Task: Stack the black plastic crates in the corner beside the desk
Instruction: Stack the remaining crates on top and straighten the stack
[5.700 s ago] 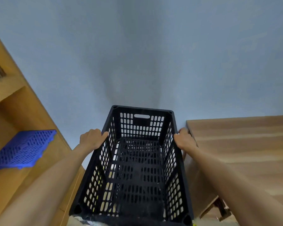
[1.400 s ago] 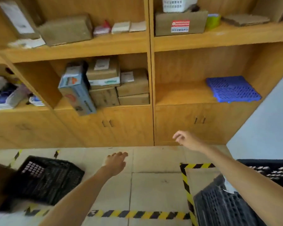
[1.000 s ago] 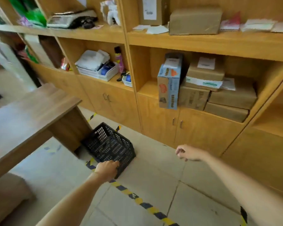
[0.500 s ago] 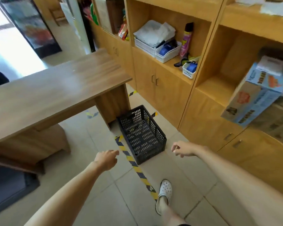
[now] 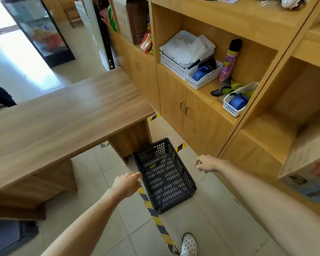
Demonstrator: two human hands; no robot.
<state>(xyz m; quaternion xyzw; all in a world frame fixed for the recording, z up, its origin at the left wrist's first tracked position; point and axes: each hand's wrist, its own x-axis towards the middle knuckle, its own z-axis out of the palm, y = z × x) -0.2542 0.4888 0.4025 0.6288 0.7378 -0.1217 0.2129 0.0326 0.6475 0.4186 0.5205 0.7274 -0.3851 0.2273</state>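
A black perforated plastic crate (image 5: 164, 174) stands empty on the tiled floor, at the foot of a wooden desk (image 5: 63, 115). My left hand (image 5: 127, 183) hovers above the crate's left rim with loosely curled fingers and holds nothing. My right hand (image 5: 205, 163) hangs in the air above and to the right of the crate, fingers loosely curled and empty. Neither hand touches the crate.
Wooden cabinets and shelves (image 5: 198, 111) run along the right, holding white baskets (image 5: 203, 76) and a spray can (image 5: 229, 61). Yellow-black floor tape (image 5: 155, 217) passes under the crate's left side. My white shoe (image 5: 188, 244) stands on the tiles near the tape.
I turned from the corner and the stacked crate toward this crate by the desk and stepped closer. Both hands stayed empty and now reach over the crate.
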